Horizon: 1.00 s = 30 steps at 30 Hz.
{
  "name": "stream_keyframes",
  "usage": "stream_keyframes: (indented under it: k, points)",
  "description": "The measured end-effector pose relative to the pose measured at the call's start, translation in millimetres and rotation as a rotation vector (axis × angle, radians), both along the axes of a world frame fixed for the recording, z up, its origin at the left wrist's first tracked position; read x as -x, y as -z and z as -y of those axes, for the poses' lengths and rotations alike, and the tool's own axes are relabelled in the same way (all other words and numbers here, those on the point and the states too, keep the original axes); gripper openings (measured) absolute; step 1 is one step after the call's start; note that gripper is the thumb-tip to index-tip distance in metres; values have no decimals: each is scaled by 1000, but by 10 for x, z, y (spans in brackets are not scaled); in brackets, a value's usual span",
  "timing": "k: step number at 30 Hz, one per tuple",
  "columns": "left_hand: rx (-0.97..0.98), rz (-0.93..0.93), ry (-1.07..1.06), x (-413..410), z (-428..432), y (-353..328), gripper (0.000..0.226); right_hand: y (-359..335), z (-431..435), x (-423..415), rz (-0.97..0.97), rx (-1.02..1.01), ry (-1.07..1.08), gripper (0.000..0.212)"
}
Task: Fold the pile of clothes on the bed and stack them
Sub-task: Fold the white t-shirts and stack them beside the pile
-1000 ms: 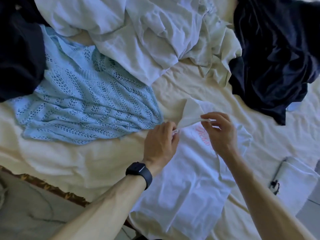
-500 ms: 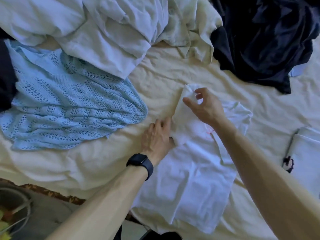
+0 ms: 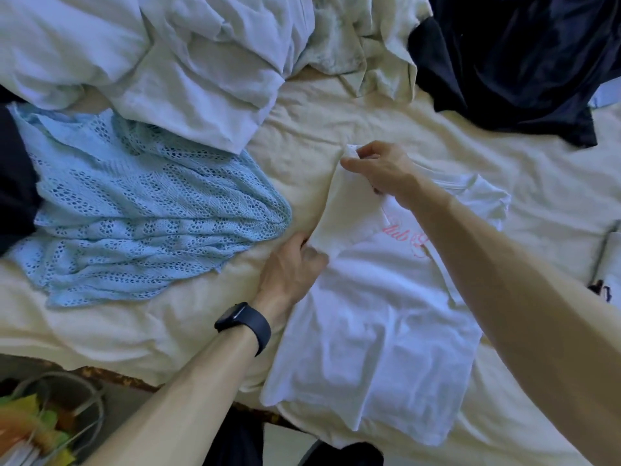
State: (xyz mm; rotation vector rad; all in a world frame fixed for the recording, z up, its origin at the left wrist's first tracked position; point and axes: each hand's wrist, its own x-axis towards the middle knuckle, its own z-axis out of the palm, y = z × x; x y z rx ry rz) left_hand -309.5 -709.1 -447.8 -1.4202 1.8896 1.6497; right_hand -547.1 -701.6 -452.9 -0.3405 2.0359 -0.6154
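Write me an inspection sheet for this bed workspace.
Surface: bed, cream sheet, wrinkled.
Job's things: T-shirt lies flat, pink print up, one sleeve lifted; blue knit, white pile and dark garment unfolded.
Clutter: white item at the right edge, with a small black thing on it, unclear.
Hands: left hand holds the sleeve's base; right hand pinches its tip.
Cables: grey loops below the bed, lower left; cannot tell whether they are cable.
Surroundings: bright papers lower left; watch on the left wrist.
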Motion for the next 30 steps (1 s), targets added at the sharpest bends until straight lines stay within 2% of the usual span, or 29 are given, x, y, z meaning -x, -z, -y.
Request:
stream_keyframes:
  k: [1, 3, 7, 11, 12, 14, 16, 17, 19, 21, 23, 25, 27, 30]
  points:
    - [-39, -16, -64, 28, 15, 2, 35, 20, 8, -1, -35, -42, -69, 32]
    - [1, -4, -109, 83, 35, 29, 45, 55, 32, -29, -97, -52, -169, 32]
    - [113, 114, -2, 119, 37, 100, 25, 71, 17, -116, -151, 35, -102, 16]
    - [237, 231, 131, 170, 23, 43, 39, -25, -169, -302, -188, 72, 40, 42]
    - [320, 204, 146, 186, 23, 4, 41, -51, -258, -389, -228, 44, 53, 49]
    - [615, 63, 221, 240, 38, -38, 42, -106, -480, -605, -368, -4, 104, 54]
    - [912, -81, 393, 371, 116, -6, 46, -154, -713, -858, -537, -5, 156, 51]
    - [972, -123, 541, 472, 184, 33, 51, -162, -814, -986, -618, -10, 134, 51]
    - [978, -86, 919, 684, 345, 159, 60, -123, -980, -1208, -749, -44, -46, 53]
    - [971, 33, 1191, 859, 517, 339, 64, -13, -1152, -1379, -748, -92, -299, 57]
    - [997, 124, 1196, 969, 650, 442, 67, 111, -1321, -1459, -681, -171, -410, 59]
    - [1021, 147, 1098, 1037, 657, 446, 67, 150, -1439, -1493, -661, -224, -347, 63]
    - [1029, 72, 1015, 1007, 508, 401, 64, 138, -1461, -1556, -693, -186, -291, 65]
    - [955, -9, 1114, 690, 199, 353, 63, 117, -1528, -1685, -741, -94, -389, 61]
